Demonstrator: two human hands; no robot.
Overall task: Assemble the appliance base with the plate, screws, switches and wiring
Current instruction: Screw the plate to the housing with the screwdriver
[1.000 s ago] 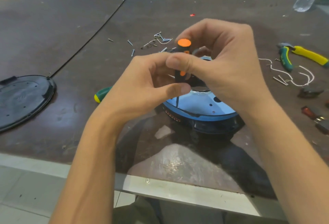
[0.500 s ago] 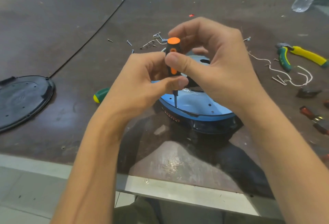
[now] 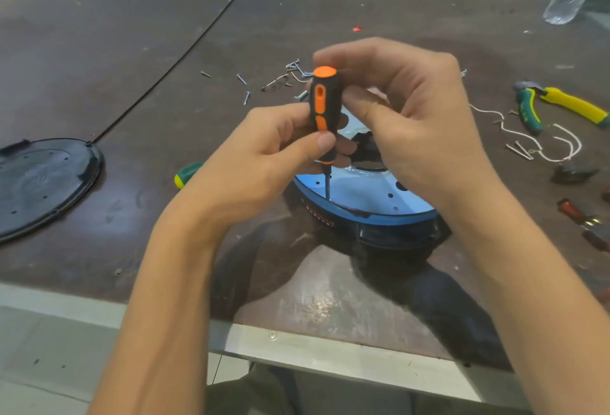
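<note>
Both hands are clamped together on the orange-and-black screwdriver (image 3: pixel 323 107): the left hand (image 3: pixel 264 157) pinches the lower handle and the right hand (image 3: pixel 412 124) curls round the upper part. The shaft stands upright with its tip at a hole near the left edge of the blue plate (image 3: pixel 356 195), which sits on the appliance base (image 3: pixel 396 236). Whether a screw sits under the tip cannot be told, but a tilted shaft or light pressure could let the tip slip, scoring the plate or cross-threading. Loose screws (image 3: pixel 293 68) lie behind the hands, pliers (image 3: pixel 561 104) and white wiring (image 3: pixel 503 124) lie to the right, and a black cover (image 3: pixel 46 183) lies well apart on the left; the hands hide much of the plate.

Orange-and-black screwdriver (image 3: pixel 322 107), blue plate (image 3: pixel 359 195), yellow-and-green pliers (image 3: pixel 561 106), dark brown table (image 3: pixel 99 58).
</note>
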